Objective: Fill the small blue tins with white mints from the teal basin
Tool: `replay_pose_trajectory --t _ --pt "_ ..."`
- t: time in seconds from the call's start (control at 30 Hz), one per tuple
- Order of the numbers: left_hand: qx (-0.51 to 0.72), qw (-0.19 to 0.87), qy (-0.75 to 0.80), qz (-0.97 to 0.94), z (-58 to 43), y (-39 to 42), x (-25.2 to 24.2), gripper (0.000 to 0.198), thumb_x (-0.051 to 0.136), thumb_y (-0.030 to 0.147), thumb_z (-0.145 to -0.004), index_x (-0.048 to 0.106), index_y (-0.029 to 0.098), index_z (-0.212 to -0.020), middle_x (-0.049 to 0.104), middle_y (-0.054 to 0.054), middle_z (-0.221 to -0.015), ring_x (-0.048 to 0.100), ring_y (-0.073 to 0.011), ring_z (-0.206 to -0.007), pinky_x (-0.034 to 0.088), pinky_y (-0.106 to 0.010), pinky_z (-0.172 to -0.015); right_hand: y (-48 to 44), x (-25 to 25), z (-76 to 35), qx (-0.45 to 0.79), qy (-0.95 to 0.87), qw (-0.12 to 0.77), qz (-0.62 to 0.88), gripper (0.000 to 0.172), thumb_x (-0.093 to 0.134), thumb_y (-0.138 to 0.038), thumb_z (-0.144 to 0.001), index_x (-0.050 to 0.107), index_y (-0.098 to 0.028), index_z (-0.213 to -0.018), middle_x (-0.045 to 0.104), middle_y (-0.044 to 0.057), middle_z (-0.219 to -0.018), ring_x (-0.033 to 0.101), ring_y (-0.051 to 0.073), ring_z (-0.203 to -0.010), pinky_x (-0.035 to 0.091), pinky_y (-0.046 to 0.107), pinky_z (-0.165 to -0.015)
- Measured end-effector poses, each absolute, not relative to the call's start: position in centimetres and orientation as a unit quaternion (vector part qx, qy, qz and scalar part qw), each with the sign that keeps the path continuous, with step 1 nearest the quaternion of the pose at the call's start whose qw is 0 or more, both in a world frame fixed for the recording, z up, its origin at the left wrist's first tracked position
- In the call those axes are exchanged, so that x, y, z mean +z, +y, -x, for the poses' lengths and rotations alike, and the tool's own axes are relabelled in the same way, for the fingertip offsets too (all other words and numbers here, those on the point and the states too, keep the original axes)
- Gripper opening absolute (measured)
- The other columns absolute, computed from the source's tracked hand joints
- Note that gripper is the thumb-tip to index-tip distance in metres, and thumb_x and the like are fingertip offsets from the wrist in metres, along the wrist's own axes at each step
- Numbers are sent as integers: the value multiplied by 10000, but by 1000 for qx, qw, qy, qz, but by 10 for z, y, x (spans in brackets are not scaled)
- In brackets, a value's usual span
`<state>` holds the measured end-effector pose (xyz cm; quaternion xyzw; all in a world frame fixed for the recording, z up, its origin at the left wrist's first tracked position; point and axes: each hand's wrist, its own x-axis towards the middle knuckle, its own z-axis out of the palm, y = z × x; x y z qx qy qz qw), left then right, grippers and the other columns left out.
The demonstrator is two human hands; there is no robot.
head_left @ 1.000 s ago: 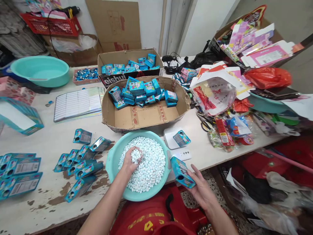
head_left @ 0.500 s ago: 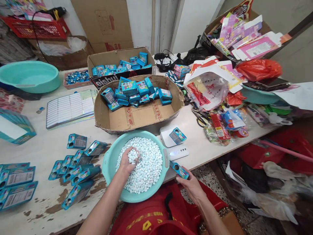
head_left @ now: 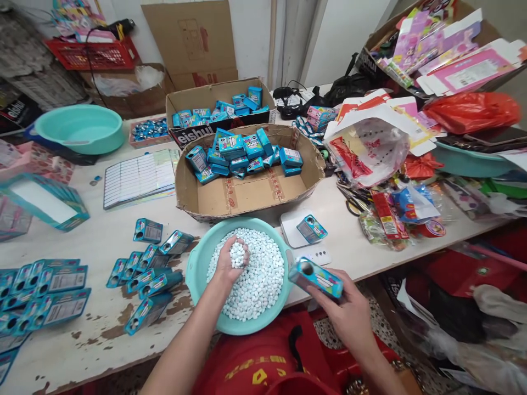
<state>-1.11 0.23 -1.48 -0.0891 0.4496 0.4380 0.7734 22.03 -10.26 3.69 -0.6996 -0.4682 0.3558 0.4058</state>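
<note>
Over the turquoise basin [head_left: 194, 280] my left hand [head_left: 229, 262] is cupped, palm up, around a heap of small white candies [head_left: 237, 255]. Loose white candies of the same sort [head_left: 263, 274] fill the basin beneath it. My right hand [head_left: 346, 302] grips a blue tin box [head_left: 319, 278] just right of the basin's rim, its round hole facing up. A similar blue tin [head_left: 312, 228] rests on a small white scale [head_left: 288, 236] behind the basin's right side. Several blue tins with round holes [head_left: 148, 269] stand on the table to the left.
Behind the basin sits a cardboard tray [head_left: 251, 200] with a pile of blue tins, and another carton [head_left: 177, 101] of them is farther back. More tins [head_left: 61, 282] line the left edge. Scissors [head_left: 352, 203] and packaged sweets [head_left: 389, 214] lie to the right.
My right hand has raised the blue tin and brought it closer, with its hole more visible. My left hand still cups candies. The whole view has shifted slightly, moving the scene rightward.
</note>
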Motion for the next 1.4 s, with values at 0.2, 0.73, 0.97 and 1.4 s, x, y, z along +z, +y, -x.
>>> replay_pose_trajectory --t 0.2,0.73,0.97,1.4 --pt "545 725 414 -77 1 -7 47 201 598 337 -739 534 160 -668 552 -12 -572 512 -111 -455 401 -209 -407 -72 34 -161 333 -629 382 589 240 699 -304 -752 633 -241 -973 651 59 -916 587 250 -891 478 372 -781" --pt "613 587 495 -187 -15 -10 42 261 674 344 -720 494 169 -649 538 29 -560 542 -100 -515 418 -213 -521 -55 26 -143 273 -705 289 587 251 735 -232 -727 630 -221 -955 657 58 -917 543 260 -870 430 373 -753" --pt "622 570 503 -188 -15 -8 43 234 685 332 -719 515 172 -704 548 28 -600 531 -94 -513 405 -202 -499 -55 29 -143 292 -700 298 580 254 725 -248 -733 633 -221 -969 661 58 -926 546 257 -877 431 375 -757" --pt "616 564 504 -219 -21 -11 45 241 671 330 -745 520 163 -659 540 26 -574 536 -96 -505 431 -221 -559 -56 32 -149 307 -683 307 588 260 736 -233 -716 639 -224 -957 654 55 -912 549 256 -890 437 376 -766"
